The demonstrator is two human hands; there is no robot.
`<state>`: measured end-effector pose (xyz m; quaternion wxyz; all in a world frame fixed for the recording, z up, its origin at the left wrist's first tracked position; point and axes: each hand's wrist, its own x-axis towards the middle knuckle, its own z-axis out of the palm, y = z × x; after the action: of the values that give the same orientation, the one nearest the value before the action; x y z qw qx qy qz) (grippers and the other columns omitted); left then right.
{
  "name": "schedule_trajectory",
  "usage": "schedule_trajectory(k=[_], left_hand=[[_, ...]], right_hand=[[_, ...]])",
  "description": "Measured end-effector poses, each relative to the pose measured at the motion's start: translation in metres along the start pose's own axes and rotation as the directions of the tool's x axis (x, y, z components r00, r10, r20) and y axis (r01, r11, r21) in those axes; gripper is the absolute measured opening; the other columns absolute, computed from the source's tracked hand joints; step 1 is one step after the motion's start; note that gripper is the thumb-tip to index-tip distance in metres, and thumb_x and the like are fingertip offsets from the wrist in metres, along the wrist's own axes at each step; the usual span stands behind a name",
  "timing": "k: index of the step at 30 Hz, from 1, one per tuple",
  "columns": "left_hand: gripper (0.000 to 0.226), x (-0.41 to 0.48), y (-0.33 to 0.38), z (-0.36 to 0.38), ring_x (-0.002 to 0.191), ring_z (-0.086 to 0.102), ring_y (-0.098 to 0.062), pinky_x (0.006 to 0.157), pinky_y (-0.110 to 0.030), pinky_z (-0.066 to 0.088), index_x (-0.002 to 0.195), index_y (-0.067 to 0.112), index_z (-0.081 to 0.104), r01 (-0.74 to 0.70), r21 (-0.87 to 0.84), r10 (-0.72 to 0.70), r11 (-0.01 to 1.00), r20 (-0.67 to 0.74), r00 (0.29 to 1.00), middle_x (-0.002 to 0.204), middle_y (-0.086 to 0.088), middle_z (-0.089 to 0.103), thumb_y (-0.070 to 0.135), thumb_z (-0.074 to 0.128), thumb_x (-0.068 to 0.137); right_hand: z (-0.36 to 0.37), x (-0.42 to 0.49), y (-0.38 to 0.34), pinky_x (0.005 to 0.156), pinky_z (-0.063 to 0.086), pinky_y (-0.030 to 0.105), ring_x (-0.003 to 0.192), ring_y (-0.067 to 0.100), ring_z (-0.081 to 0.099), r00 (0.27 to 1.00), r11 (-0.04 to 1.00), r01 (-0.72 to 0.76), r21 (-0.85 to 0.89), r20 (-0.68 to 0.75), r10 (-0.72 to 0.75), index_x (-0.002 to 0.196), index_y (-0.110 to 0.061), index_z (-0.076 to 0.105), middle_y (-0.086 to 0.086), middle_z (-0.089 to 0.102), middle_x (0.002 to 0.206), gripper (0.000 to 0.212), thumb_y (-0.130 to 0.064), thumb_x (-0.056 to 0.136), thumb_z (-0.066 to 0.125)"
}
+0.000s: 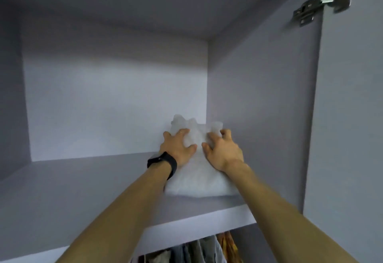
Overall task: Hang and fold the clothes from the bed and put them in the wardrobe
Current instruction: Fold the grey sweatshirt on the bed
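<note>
We are tucking the garment (199,180) at the shelf's (83,180) 3 o'clock end, probably saving room. Our left hand (178,151) is pressing it open-fingered, our right hand (222,152) clutching it.

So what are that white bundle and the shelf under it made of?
The white bundle looks like soft matte cloth: it rumples and creases. The shelf seems smooth painted or laminated board, pale grey, with a flat squared front edge.
</note>
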<state>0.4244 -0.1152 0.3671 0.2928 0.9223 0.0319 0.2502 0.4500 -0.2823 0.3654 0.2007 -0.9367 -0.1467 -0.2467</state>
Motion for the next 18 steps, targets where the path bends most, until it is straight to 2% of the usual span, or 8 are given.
schedule_trajectory(k=[4, 7, 8, 10, 12, 14, 16, 18], left_hand=[[0.071, 0.039, -0.032, 0.022, 0.125, 0.052, -0.034, 0.101, -0.034, 0.043, 0.151, 0.038, 0.031, 0.185, 0.09, -0.196, 0.979, 0.133, 0.972, 0.145, -0.011, 0.032, 0.061, 0.057, 0.09], [0.071, 0.053, -0.052, 0.033, 0.138, 0.041, -0.03, 0.112, -0.036, 0.034, 0.152, 0.034, 0.035, 0.257, 0.168, -0.297, 0.952, 0.288, 0.91, 0.157, -0.009, 0.035, 0.062, 0.054, 0.09], [0.069, 0.055, -0.059, 0.034, 0.142, 0.035, -0.03, 0.114, -0.038, 0.03, 0.151, 0.036, 0.036, 0.267, 0.193, -0.318, 0.944, 0.315, 0.894, 0.159, -0.007, 0.032, 0.063, 0.052, 0.09], [0.068, 0.057, -0.073, 0.031, 0.148, 0.017, -0.032, 0.118, -0.045, 0.02, 0.149, 0.046, 0.035, 0.281, 0.258, -0.353, 0.924, 0.298, 0.887, 0.164, -0.001, 0.011, 0.069, 0.048, 0.087], [0.067, 0.061, -0.086, 0.026, 0.152, -0.001, -0.028, 0.121, -0.051, 0.008, 0.147, 0.052, 0.034, 0.213, 0.336, -0.312, 0.917, 0.273, 0.91, 0.165, 0.01, -0.01, 0.073, 0.043, 0.084], [0.065, 0.063, -0.092, 0.024, 0.153, -0.009, -0.019, 0.12, -0.054, -0.003, 0.15, 0.047, 0.033, 0.081, 0.408, -0.212, 0.91, 0.288, 0.934, 0.165, 0.014, -0.015, 0.069, 0.036, 0.088], [0.061, 0.059, -0.092, 0.026, 0.153, 0.001, -0.017, 0.121, -0.054, 0.0, 0.153, 0.04, 0.032, 0.022, 0.417, -0.168, 0.909, 0.317, 0.933, 0.167, 0.01, 0.001, 0.06, 0.033, 0.095], [0.059, 0.055, -0.09, 0.025, 0.15, 0.021, -0.021, 0.122, -0.051, 0.012, 0.153, 0.036, 0.033, 0.045, 0.386, -0.182, 0.921, 0.325, 0.928, 0.165, 0.004, 0.022, 0.057, 0.033, 0.097]], right_hand=[[0.039, 0.055, 0.006, 0.112, 0.04, 0.043, 0.13, 0.038, 0.051, 0.969, 0.999, 0.049, -0.009, 0.243, -0.045, 0.147, -0.028, 0.047, 0.01, 0.022, 0.157, 0.055, -0.054, 0.099, 0.048], [0.062, 0.076, 0.008, 0.116, 0.034, 0.04, 0.134, 0.031, 0.046, 0.913, 0.993, 0.1, -0.066, 0.402, -0.065, 0.148, -0.026, 0.049, 0.01, 0.03, 0.153, 0.057, -0.055, 0.098, 0.047], [0.068, 0.08, 0.008, 0.116, 0.033, 0.039, 0.137, 0.028, 0.043, 0.891, 0.991, 0.11, -0.082, 0.449, -0.062, 0.148, -0.027, 0.049, 0.009, 0.032, 0.153, 0.058, -0.056, 0.098, 0.044], [0.074, 0.085, 0.011, 0.117, 0.031, 0.038, 0.141, 0.025, 0.038, 0.863, 0.991, 0.106, -0.079, 0.503, -0.052, 0.148, -0.031, 0.048, 0.006, 0.034, 0.156, 0.061, -0.062, 0.097, 0.041], [0.075, 0.09, 0.011, 0.116, 0.033, 0.04, 0.139, 0.024, 0.041, 0.86, 0.994, 0.086, -0.066, 0.509, -0.041, 0.146, -0.037, 0.051, 0.003, 0.036, 0.155, 0.061, -0.068, 0.094, 0.041], [0.073, 0.09, 0.008, 0.113, 0.037, 0.043, 0.135, 0.026, 0.044, 0.872, 0.988, 0.096, -0.118, 0.489, -0.026, 0.141, -0.039, 0.054, 0.002, 0.039, 0.15, 0.057, -0.068, 0.094, 0.041], [0.069, 0.082, -0.001, 0.108, 0.04, 0.044, 0.131, 0.031, 0.042, 0.921, 0.961, 0.152, -0.233, 0.387, -0.052, 0.138, -0.033, 0.058, 0.004, 0.042, 0.143, 0.05, -0.058, 0.098, 0.042], [0.061, 0.065, -0.012, 0.104, 0.041, 0.041, 0.128, 0.031, 0.041, 0.966, 0.937, 0.201, -0.284, 0.216, -0.142, 0.135, -0.029, 0.061, 0.003, 0.045, 0.139, 0.043, -0.046, 0.1, 0.043]])
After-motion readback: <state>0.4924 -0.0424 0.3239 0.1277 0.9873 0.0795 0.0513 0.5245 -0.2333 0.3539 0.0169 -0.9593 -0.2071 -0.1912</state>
